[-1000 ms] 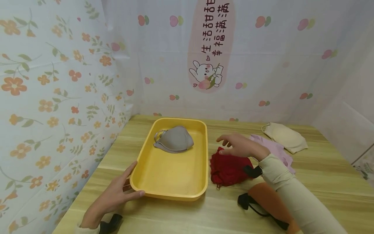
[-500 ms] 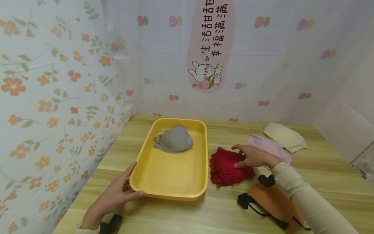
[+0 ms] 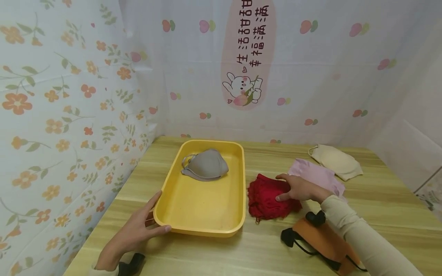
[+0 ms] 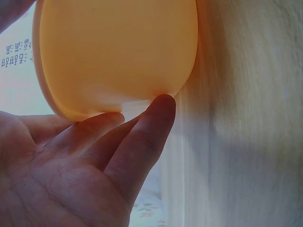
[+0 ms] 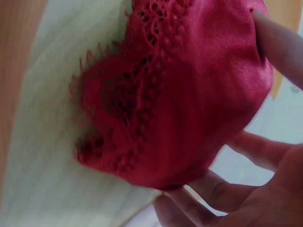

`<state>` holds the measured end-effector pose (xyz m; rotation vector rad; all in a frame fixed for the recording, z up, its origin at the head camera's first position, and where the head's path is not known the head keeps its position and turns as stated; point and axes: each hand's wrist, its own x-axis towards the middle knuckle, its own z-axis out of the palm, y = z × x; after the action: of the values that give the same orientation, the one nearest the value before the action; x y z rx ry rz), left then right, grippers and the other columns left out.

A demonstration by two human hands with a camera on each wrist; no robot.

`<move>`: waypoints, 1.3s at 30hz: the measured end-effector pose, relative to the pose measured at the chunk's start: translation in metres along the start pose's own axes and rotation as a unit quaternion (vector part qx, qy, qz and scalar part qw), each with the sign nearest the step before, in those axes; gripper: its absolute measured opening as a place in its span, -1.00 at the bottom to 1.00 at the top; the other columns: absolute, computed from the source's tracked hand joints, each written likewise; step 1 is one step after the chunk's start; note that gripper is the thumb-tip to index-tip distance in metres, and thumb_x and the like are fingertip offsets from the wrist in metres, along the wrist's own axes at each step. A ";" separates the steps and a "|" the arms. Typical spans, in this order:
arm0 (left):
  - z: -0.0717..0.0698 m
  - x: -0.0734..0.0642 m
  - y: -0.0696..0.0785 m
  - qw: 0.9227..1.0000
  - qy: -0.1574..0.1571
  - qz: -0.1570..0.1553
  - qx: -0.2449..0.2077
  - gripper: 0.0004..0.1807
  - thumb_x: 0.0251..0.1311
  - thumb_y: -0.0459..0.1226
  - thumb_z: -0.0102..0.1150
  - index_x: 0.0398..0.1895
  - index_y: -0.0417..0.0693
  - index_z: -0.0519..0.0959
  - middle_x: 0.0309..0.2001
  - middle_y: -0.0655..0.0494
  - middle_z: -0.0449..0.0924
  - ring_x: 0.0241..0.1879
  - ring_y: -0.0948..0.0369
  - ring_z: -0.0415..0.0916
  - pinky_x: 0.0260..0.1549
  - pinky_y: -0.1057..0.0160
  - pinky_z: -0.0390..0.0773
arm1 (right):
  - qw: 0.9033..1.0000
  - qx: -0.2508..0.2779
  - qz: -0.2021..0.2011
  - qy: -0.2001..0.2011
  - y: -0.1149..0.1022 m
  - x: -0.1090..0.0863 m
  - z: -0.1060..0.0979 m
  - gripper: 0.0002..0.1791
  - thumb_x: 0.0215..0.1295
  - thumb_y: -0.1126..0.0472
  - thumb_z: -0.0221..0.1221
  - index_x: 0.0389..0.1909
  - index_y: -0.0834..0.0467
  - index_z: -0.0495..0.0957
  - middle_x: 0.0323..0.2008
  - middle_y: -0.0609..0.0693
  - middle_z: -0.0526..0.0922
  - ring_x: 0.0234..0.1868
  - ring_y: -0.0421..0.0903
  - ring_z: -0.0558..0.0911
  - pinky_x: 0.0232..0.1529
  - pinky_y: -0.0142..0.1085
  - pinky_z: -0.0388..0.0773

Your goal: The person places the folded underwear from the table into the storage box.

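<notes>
My left hand (image 3: 132, 230) holds the near left corner of a yellow plastic basin (image 3: 203, 232), thumb along the front and fingers on the side. In the left wrist view its fingertips (image 4: 163, 106) press the basin's outer wall. A folded grey bra (image 3: 207, 165) lies in the far part of the basin. My right hand (image 3: 298, 188) grips the right side of a red lace-trimmed undergarment (image 3: 267, 197) on the table. In the right wrist view the thumb (image 5: 281, 47) dents the smooth red cloth, and the other fingers are at its lower edge.
Behind the right hand lie a folded lilac garment (image 3: 314, 172) and a beige bra (image 3: 336, 163). An orange piece with black straps (image 3: 321, 237) sits under the right forearm. A patterned curtain (image 3: 193, 76) closes off the wooden table (image 3: 207, 257) at the back.
My right hand has moved right and down from above the red undergarment to its right side and taken hold there. The left hand and the basin have stayed put.
</notes>
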<state>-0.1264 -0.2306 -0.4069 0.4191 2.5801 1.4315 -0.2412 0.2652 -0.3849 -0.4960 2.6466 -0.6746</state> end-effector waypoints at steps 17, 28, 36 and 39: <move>0.000 -0.001 0.001 1.000 0.002 -0.006 0.004 0.15 0.19 -0.14 0.41 0.63 -0.18 -0.18 0.55 -0.42 -0.01 0.32 -0.31 0.42 0.15 -0.02 0.64 | 0.997 0.037 0.016 0.061 0.001 0.010 0.002 0.19 -0.12 -0.05 0.58 0.48 0.27 0.16 0.23 0.38 0.51 0.24 0.29 0.49 0.23 0.17 0.51; 0.001 0.000 -0.001 1.000 0.005 -0.005 0.003 0.15 0.18 -0.14 0.42 0.63 -0.17 -0.17 0.56 -0.41 -0.02 0.31 -0.30 0.43 0.15 0.02 0.65 | 0.990 0.128 0.056 0.026 0.002 0.008 -0.004 0.01 0.00 0.02 0.53 0.42 0.29 0.28 0.12 0.31 0.55 0.05 0.11 0.57 -0.03 -0.19 0.60; 0.002 0.000 -0.001 1.000 0.005 -0.004 0.003 0.14 0.18 -0.14 0.41 0.63 -0.17 -0.17 0.55 -0.41 -0.01 0.31 -0.30 0.44 0.14 0.01 0.65 | 0.977 0.209 0.026 0.040 0.003 0.007 -0.006 -0.09 0.06 0.06 0.50 0.45 0.11 0.33 0.27 0.34 0.51 0.12 0.11 0.61 -0.05 -0.30 0.64; 0.001 0.000 0.000 1.000 0.005 -0.007 0.006 0.14 0.19 -0.13 0.41 0.63 -0.16 -0.17 0.55 -0.40 -0.01 0.30 -0.29 0.44 0.14 0.00 0.65 | 0.969 0.241 0.026 0.056 0.002 0.008 -0.006 -0.16 0.07 0.07 0.50 0.40 0.10 0.41 0.33 0.30 0.44 0.14 0.08 0.58 -0.06 -0.35 0.63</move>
<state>-0.1257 -0.2298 -0.4073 0.3956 2.5949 1.4167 -0.2511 0.2663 -0.3828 -0.2507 2.4559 -1.3131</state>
